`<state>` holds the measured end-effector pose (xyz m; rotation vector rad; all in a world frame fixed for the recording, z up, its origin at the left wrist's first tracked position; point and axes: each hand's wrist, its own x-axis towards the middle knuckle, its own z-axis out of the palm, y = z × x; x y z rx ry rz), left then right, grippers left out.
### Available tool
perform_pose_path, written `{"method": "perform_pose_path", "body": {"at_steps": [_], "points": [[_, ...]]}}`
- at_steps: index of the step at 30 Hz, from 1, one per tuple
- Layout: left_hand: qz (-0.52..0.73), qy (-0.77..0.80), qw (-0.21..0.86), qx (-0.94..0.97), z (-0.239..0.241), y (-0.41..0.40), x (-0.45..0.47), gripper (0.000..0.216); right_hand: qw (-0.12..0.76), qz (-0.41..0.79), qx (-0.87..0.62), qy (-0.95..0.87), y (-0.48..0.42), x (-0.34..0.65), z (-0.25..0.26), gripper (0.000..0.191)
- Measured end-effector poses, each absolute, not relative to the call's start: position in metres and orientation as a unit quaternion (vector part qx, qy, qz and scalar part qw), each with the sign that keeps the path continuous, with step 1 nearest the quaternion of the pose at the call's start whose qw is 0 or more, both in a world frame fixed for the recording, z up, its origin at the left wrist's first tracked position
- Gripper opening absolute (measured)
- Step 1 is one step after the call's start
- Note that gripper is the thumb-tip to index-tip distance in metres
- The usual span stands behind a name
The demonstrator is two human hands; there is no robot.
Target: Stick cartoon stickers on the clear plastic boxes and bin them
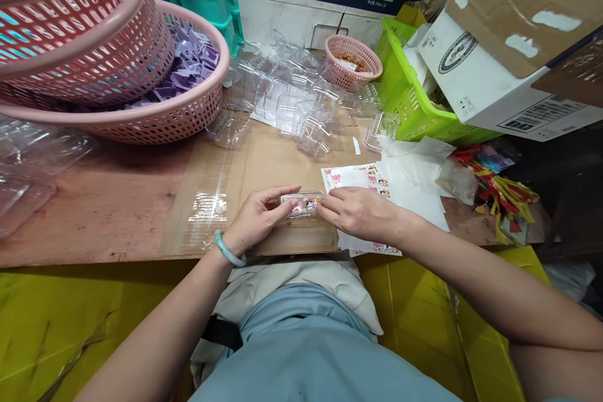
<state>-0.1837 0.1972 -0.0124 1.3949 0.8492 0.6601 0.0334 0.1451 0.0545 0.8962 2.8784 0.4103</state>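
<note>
My left hand (257, 217) grips a small clear plastic box (305, 212) from its left end, thumb on top and fingers along the far side. On the box lies a sticker with a cartoon cat (312, 203) and pink print. At the right end of it are the pinched fingers of my right hand (346, 208), which hide the sticker's edge. Partly under my right hand and forearm are sticker sheets (351, 177) with rows of cat and pink designs.
Behind the cardboard sheet's (268, 157) middle is a pile of clear plastic boxes (301, 97). Pink baskets (207, 100), one holding purple pieces (193, 56), stand left. At right are white backing papers (414, 176), a green basket (409, 100) and a tilted carton (499, 69).
</note>
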Motion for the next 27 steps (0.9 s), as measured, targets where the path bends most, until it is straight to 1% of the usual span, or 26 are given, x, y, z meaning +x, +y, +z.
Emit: {"method": "perform_pose_path", "body": {"at_steps": [8,11,14,17,19,21,23,24,27], "points": [[0.285,0.392,0.584,0.652,-0.012,0.197,-0.181,0.048,0.052,0.148,0.271,0.950,0.163,0.033,0.048,0.028],[0.288,0.393,0.574,0.659,-0.010,0.196,-0.181,0.048,0.036,0.122,0.282,0.951,0.166,0.033,0.048,0.030],[0.295,0.391,0.573,0.657,-0.009,0.196,-0.180,0.047,0.003,0.081,0.311,0.947,0.168,0.034,0.054,0.035],[0.299,0.391,0.576,0.653,-0.011,0.195,-0.181,0.046,-0.074,0.046,0.392,0.916,0.168,0.036,0.061,0.033],[0.298,0.391,0.584,0.645,-0.012,0.196,-0.182,0.045,-0.138,-0.014,0.432,0.891,0.165,0.040,0.061,0.029],[0.296,0.393,0.592,0.639,-0.013,0.196,-0.182,0.045,-0.179,-0.097,0.430,0.880,0.161,0.046,0.055,0.025],[0.290,0.390,0.600,0.635,-0.014,0.197,-0.183,0.046,-0.193,-0.153,0.411,0.877,0.156,0.051,0.047,0.022],[0.287,0.388,0.604,0.634,-0.014,0.197,-0.183,0.047,-0.194,-0.163,0.405,0.878,0.155,0.053,0.043,0.022],[0.279,0.384,0.612,0.633,-0.015,0.198,-0.183,0.048,-0.175,-0.138,0.390,0.893,0.153,0.054,0.037,0.022]]}}
